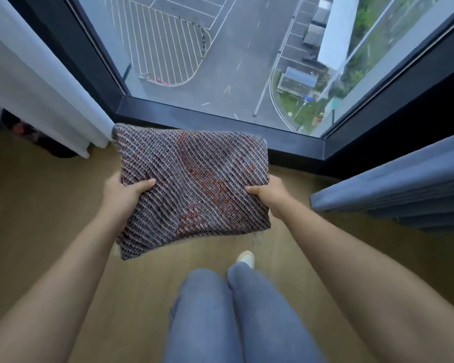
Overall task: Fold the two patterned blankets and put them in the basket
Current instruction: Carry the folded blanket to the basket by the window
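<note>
A folded patterned blanket (192, 187), knitted in grey, dark and orange-red yarn, is held flat in the air in front of me above the wooden floor. My left hand (123, 192) grips its left edge with the thumb on top. On the opposite edge my right hand (269, 192) grips it the same way, thumb on top and fingers hidden underneath. No second blanket and no basket are in view.
A floor-to-ceiling corner window with a dark sill (220, 124) stands just ahead. White curtain (45, 82) hangs at the left, blue-grey curtain (404, 187) at the right. My legs in jeans (233, 315) and one shoe (245, 258) show below. Dark objects (37, 137) lie under the white curtain.
</note>
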Demonstrator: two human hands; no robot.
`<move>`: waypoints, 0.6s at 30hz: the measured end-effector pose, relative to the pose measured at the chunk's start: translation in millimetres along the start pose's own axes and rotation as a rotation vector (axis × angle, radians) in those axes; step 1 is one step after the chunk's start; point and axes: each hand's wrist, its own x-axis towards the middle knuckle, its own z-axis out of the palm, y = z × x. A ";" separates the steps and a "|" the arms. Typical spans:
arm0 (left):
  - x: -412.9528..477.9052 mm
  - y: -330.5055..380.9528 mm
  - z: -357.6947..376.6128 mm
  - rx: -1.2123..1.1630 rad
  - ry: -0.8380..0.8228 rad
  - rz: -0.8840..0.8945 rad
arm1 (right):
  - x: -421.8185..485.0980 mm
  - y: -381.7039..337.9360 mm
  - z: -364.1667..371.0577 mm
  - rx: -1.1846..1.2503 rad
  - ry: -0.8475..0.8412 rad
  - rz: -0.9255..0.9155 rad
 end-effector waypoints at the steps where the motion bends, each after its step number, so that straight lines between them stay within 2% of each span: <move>1: 15.2 -3.0 6.1 0.016 0.021 -0.001 | 19.6 -2.7 2.5 -0.001 -0.014 0.017; 5: 83.0 -35.3 34.4 0.046 0.072 0.006 | 103.2 5.4 15.9 0.026 -0.061 0.034; 8: 139.8 -85.7 62.1 0.049 0.083 -0.004 | 171.2 32.8 28.1 -0.011 -0.056 0.036; 14: 258.7 -214.4 150.2 0.116 -0.027 0.044 | 311.8 133.2 31.1 -0.034 0.032 0.044; 18: 312.7 -295.8 210.4 0.261 -0.075 0.075 | 376.3 205.4 21.3 -0.199 0.129 0.057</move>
